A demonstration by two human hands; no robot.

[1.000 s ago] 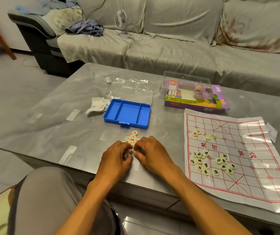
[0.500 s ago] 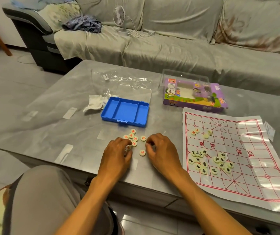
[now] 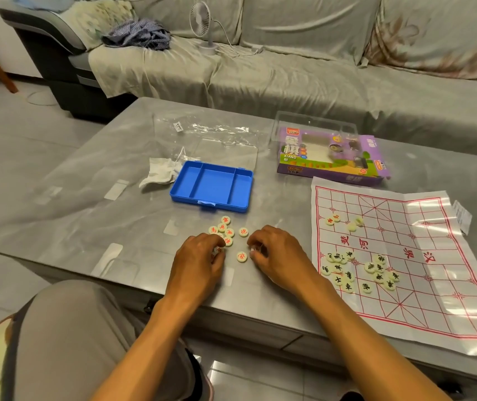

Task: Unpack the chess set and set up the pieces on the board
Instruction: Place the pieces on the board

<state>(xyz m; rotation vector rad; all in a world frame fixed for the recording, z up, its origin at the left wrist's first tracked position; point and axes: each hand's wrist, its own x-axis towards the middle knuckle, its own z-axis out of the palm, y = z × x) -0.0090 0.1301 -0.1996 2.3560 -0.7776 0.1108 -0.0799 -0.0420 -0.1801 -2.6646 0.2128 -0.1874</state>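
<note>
I am seeing both hands resting on the grey worktop (image 3: 81, 227), near its front edge. The left hand (image 3: 198, 263) is lying knuckles-up w/ fingers curled over a pale piece at approx. its fingertips; I am reading that as a pinch grip. The right hand (image 3: 279, 257) is sitting just beside it, fingers curled inward; something small and white is showing at the fingertips, but I cannot tell if it is gripped. One red-marked piece (image 3: 242, 257) is lying between the two hands, touching neither. The red-marked cluster (image 3: 225, 228) is lying just beyond the left hand's fingertips. The blue tray (image 3: 212, 190) is sitting farther back, open. The board sheet (image 3: 422, 256) is lying right of the right hand, carrying the black-marked pieces (image 3: 358, 272) in loose groups near that wrist. The purple box (image 3: 331, 156) is sitting behind the board sheet.
</note>
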